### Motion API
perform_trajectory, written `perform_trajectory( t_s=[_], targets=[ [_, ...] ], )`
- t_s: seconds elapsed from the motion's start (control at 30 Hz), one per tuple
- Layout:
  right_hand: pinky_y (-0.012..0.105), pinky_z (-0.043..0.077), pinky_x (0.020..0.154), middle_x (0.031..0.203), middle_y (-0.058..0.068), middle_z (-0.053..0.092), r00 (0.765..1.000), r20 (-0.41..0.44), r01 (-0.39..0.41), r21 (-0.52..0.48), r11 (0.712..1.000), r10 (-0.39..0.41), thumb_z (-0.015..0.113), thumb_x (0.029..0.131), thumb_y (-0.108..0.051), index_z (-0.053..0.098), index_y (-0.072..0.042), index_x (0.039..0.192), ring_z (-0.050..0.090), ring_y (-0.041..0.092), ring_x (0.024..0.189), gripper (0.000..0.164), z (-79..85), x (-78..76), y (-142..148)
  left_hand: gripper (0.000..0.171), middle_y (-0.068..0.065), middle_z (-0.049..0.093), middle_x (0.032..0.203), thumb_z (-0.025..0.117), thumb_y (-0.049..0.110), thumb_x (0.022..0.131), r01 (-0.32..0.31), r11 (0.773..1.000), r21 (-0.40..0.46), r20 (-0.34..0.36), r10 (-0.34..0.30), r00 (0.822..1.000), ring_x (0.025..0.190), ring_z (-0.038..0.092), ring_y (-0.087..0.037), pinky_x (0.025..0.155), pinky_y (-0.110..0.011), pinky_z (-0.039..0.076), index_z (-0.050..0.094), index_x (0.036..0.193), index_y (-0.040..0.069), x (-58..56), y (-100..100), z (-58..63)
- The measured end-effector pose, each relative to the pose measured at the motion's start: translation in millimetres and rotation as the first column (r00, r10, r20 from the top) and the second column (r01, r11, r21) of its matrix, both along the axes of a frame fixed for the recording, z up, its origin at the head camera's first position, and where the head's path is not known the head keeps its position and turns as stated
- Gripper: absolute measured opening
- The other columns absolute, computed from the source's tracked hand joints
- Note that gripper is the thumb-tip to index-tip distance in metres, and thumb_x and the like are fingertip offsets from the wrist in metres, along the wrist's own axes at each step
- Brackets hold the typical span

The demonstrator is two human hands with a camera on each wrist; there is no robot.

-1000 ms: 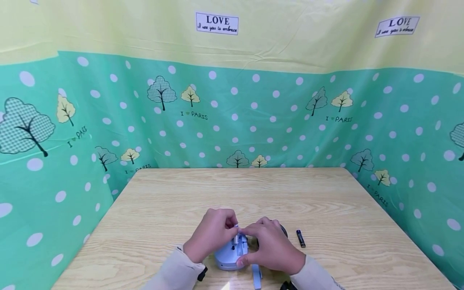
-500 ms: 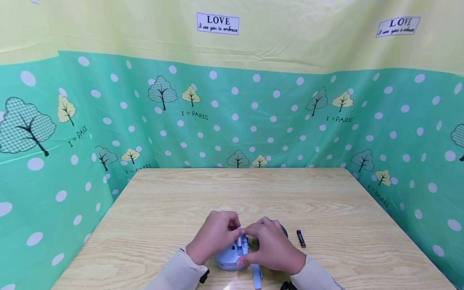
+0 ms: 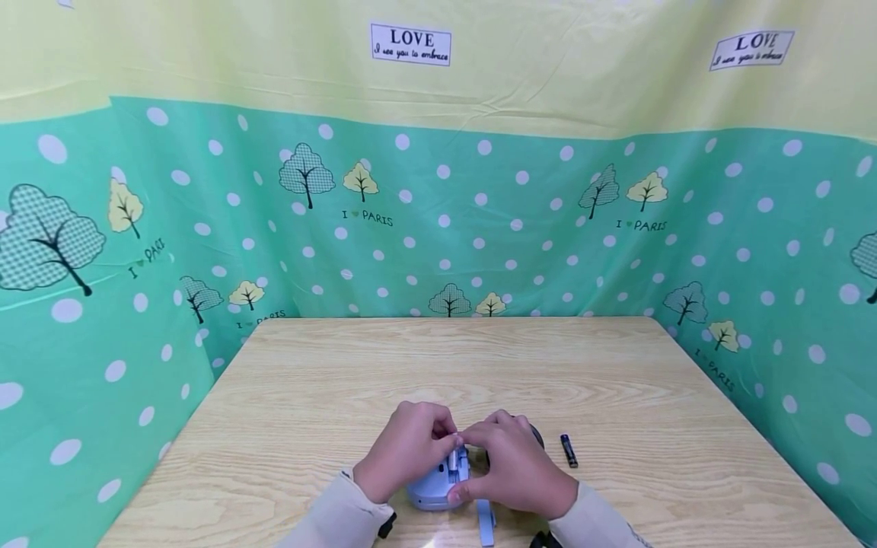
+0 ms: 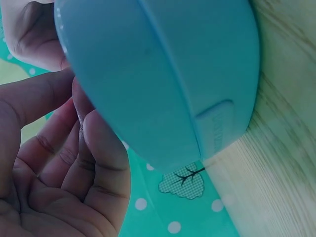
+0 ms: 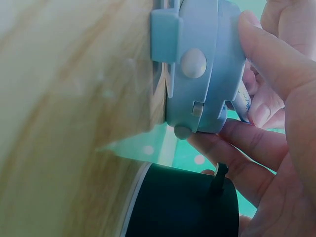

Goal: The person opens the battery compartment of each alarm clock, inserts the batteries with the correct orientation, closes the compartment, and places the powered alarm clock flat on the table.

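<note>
A light blue rounded device [image 3: 432, 491] with an open battery compartment rests on the table before me. My right hand [image 3: 510, 468] grips it from the right, thumb near the front and fingers at the far end. In the right wrist view, round buttons show on the device's side. My left hand [image 3: 409, 445] pinches the far end of a silver battery [image 3: 453, 460] at the compartment. That battery [image 5: 241, 102] tilts out of the device's edge in the right wrist view. The left wrist view shows the left hand [image 4: 64, 163] beside the device's smooth shell [image 4: 133, 74].
A dark battery [image 3: 569, 450] lies right of the right hand. A narrow light blue strip, like a battery cover [image 3: 486, 523], lies near the front. A dark round object with a small tab [image 5: 182, 205] stands beside the right hand, mostly hidden by it in the head view.
My left hand has shifted slightly right and toward me, bringing the silver battery over and lower into the compartment. The right hand and device stay nearly still.
</note>
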State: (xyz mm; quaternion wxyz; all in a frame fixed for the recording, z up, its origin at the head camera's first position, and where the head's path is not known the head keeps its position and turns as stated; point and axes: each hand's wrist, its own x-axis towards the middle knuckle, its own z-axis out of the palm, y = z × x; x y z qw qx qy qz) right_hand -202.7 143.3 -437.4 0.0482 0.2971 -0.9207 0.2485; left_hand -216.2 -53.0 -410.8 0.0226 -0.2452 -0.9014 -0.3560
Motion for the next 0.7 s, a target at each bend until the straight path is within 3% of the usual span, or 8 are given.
perform_trajectory(
  t_s=[0.7],
  targets=[
    [0.037, 0.026, 0.081, 0.112, -0.030, 0.059, 1.000, -0.009, -0.005, -0.003, 1.000, 0.005, 0.069, 0.060, -0.073, 0.060, -0.042, 0.122, 0.042, 0.004, 0.094, 0.071, 1.6, 1.2, -0.1, 0.008, 0.016, 0.064, 0.069, 0.072, 0.024, 0.084, 0.000, 1.000, -0.024, -0.040, -0.001, 0.999, 0.061, 0.056, 0.005, 0.056, -0.016, 0.047, 0.071, 0.078, 0.019, 3.9, 0.4, -1.2]
  ],
)
